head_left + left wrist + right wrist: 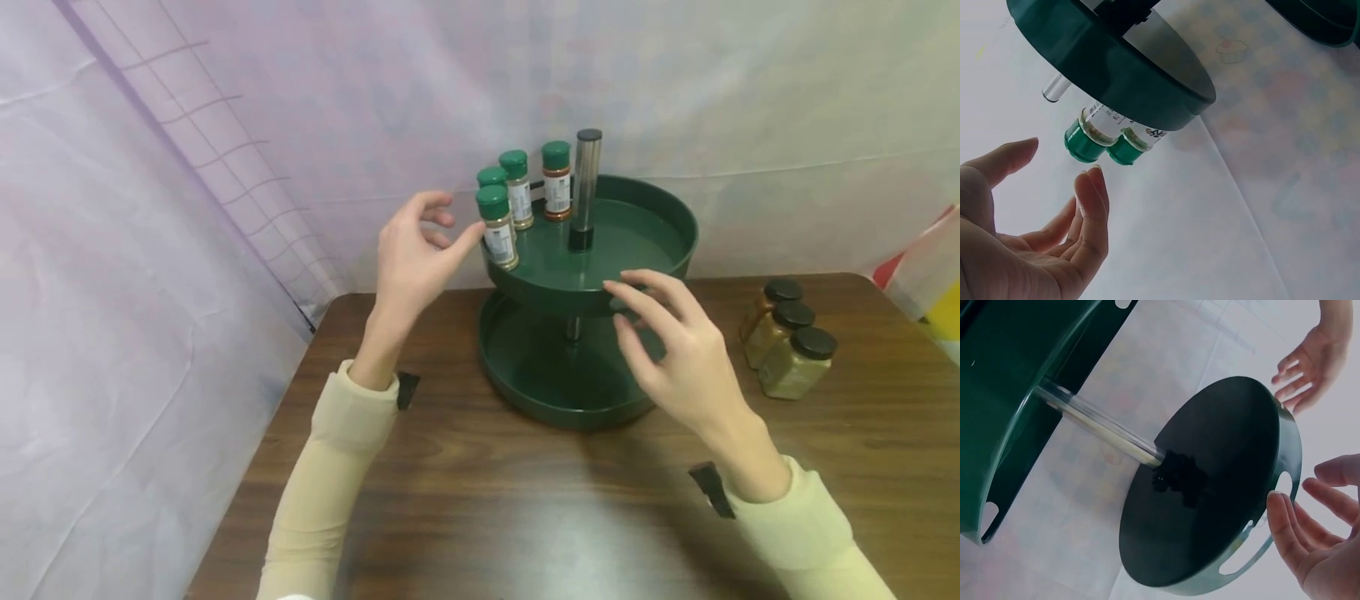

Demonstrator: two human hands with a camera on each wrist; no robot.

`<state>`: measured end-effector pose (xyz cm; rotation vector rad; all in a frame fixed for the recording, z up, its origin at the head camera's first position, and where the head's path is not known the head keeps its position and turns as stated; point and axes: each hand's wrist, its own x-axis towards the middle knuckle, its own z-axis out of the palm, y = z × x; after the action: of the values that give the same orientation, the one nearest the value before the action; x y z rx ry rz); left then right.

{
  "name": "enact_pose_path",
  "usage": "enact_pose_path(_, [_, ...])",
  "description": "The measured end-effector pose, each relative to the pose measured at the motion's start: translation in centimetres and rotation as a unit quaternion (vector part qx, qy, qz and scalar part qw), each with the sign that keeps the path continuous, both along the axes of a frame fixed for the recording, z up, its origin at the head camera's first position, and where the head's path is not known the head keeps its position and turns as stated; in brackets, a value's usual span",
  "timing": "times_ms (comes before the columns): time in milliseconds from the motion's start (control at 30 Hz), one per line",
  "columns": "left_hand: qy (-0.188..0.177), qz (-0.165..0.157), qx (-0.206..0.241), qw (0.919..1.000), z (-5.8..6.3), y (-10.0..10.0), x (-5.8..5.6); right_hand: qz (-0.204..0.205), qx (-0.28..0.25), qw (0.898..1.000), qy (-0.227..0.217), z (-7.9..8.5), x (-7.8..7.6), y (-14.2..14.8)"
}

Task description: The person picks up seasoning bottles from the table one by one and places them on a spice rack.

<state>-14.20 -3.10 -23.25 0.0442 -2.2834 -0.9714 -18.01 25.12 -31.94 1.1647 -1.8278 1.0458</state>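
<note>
A dark green two-tier rack stands on the table with a metal post through its middle. Several spice jars with green caps stand at the left of its upper tray. My left hand is just left of the nearest jar, its thumb tip overlapping that jar in the head view. In the left wrist view its bent fingers lie apart from two green-capped jars. My right hand has its fingertips right at the upper tray's front-right rim, beside the handle slot, fingers loosely bent.
Three square jars with black lids stand on the brown table at the right. Below the upper tray is the rack's lower tray. A pale cloth hangs behind and at the left.
</note>
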Motion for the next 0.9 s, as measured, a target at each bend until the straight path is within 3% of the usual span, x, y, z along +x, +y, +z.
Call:
enact_pose_path(433, [0.014,-0.021,0.001,0.9997,-1.6,0.1,1.9,-0.043,-0.039,0.998,-0.007,0.4,0.3,2.6])
enact_pose_path(633, [0.013,-0.029,0.011,0.9994,-2.7,-0.4,2.6,-0.075,-0.024,0.997,-0.019,0.0,0.3,4.6])
enact_pose_path(900, [-0.032,-0.033,0.027,0.9986,-4.3,-0.6,3.1,-0.109,-0.011,0.994,-0.029,-1.4,-0.5,7.8])
